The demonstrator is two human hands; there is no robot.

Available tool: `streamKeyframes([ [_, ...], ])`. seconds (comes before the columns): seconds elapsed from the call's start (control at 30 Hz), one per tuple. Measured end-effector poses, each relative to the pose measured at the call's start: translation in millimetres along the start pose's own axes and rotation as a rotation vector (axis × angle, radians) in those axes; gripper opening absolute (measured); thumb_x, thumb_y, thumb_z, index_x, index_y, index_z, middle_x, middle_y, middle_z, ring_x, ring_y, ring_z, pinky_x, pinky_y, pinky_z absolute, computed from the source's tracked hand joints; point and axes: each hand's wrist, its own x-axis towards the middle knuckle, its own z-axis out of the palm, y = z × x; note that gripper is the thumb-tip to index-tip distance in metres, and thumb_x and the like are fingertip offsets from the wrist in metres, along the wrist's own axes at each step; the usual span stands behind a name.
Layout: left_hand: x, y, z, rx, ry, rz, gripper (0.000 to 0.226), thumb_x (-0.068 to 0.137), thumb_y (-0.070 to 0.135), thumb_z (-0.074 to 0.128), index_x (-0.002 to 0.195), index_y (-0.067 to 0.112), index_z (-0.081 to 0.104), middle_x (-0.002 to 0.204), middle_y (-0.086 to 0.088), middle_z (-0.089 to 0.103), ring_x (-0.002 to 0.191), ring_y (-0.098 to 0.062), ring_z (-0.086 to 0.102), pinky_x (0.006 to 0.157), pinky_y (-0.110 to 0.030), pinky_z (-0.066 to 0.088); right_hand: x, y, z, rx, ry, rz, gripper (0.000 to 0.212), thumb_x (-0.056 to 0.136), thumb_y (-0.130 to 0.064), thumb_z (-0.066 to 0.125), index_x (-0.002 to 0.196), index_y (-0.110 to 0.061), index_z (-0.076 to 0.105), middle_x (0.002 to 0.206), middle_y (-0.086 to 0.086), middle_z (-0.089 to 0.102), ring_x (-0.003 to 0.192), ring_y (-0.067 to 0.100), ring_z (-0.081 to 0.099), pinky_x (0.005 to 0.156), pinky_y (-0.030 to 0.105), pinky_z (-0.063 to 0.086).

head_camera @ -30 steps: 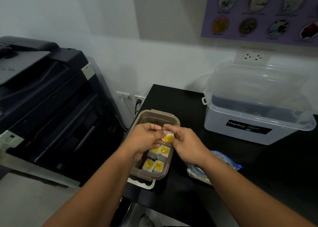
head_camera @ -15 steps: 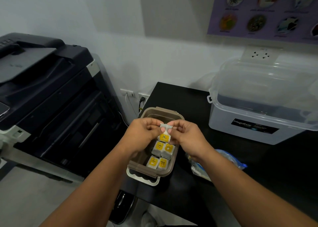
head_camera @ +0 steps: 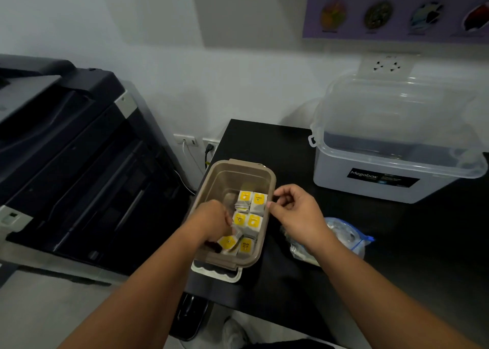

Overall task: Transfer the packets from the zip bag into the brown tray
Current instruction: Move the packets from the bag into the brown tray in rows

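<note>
The brown tray (head_camera: 239,164) stands at the left edge of the black table and holds several grey packets with yellow labels (head_camera: 252,220) in two rows. My left hand (head_camera: 211,223) reaches down into the tray's near left corner, its fingers closed on a tilted packet (head_camera: 228,242). My right hand (head_camera: 297,213) hovers at the tray's right rim with loosely curled fingers and nothing in it. The clear zip bag (head_camera: 348,236) with a blue seal lies on the table just right of my right wrist, partly hidden by it.
A clear lidded storage box (head_camera: 391,163) stands at the back right of the black table (head_camera: 264,142). The tray's pale lid (head_camera: 215,273) sticks out under its near end. A large dark printer (head_camera: 66,150) fills the left side. Wall sockets sit behind the table.
Both hands held one packet above the tray; now my left hand has lowered it into the near left corner, and my right hand has let go and drawn right to the rim.
</note>
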Motion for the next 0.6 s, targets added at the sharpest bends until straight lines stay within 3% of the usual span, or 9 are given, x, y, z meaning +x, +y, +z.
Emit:
streamKeyframes([
  [0.13, 6, -1, 11, 0.151, -0.153, -0.007, 0.023, 0.089, 0.024, 0.071, 0.109, 0.012, 0.075, 0.107, -0.005, 0.075, 0.100, -0.021, 0.072, 0.070, -0.021, 0.053, -5, 11, 1, -0.126, -0.071, 0.107, 0.042, 0.085, -0.034, 0.083, 0.114, -0.029, 0.054, 0.103, 0.001, 0.061, 0.085, 0.013, 0.061, 0.073, 0.031, 0.054],
  [0.23, 14, -4, 16, 0.162, -0.189, -0.038, 0.023, 0.090, 0.018, 0.068, 0.111, 0.009, 0.073, 0.105, -0.008, 0.075, 0.074, -0.017, 0.070, 0.051, -0.014, 0.047, -9, 13, 3, -0.121, -0.132, 0.139, 0.049, 0.086, -0.035, 0.083, 0.122, -0.028, 0.050, 0.106, 0.001, 0.063, 0.090, 0.014, 0.064, 0.075, 0.029, 0.055],
  [0.33, 23, -5, 19, 0.144, -0.171, -0.066, 0.023, 0.090, 0.013, 0.066, 0.112, 0.005, 0.071, 0.084, -0.003, 0.070, 0.054, -0.007, 0.058, 0.042, -0.012, 0.042, -10, 12, 4, -0.095, -0.149, 0.140, 0.043, 0.088, -0.032, 0.081, 0.118, -0.028, 0.052, 0.104, 0.000, 0.065, 0.092, 0.014, 0.067, 0.080, 0.030, 0.056],
  [0.4, 26, -6, 21, 0.142, -0.181, -0.085, 0.024, 0.090, 0.009, 0.066, 0.113, 0.004, 0.069, 0.078, -0.001, 0.065, 0.054, -0.008, 0.059, 0.043, -0.012, 0.044, -10, 10, 4, -0.086, -0.156, 0.131, 0.037, 0.088, -0.030, 0.081, 0.113, -0.029, 0.054, 0.102, -0.001, 0.065, 0.091, 0.012, 0.066, 0.079, 0.028, 0.056],
  [0.5, 29, -5, 23, 0.167, -0.187, -0.103, 0.019, 0.088, 0.009, 0.068, 0.107, 0.007, 0.069, 0.088, -0.005, 0.068, 0.065, -0.015, 0.066, 0.054, -0.017, 0.054, -11, 8, 3, -0.087, -0.161, 0.130, 0.035, 0.088, -0.030, 0.081, 0.112, -0.028, 0.055, 0.101, -0.001, 0.065, 0.091, 0.012, 0.066, 0.078, 0.028, 0.056],
  [0.6, 30, -2, 26, 0.260, -0.227, -0.114, 0.019, 0.093, 0.018, 0.065, 0.107, 0.008, 0.073, 0.104, -0.006, 0.075, 0.090, -0.019, 0.073, 0.081, -0.028, 0.060, -11, 8, 2, -0.088, -0.172, 0.142, 0.031, 0.088, -0.030, 0.081, 0.107, -0.031, 0.056, 0.102, -0.002, 0.065, 0.091, 0.012, 0.066, 0.076, 0.027, 0.055],
])
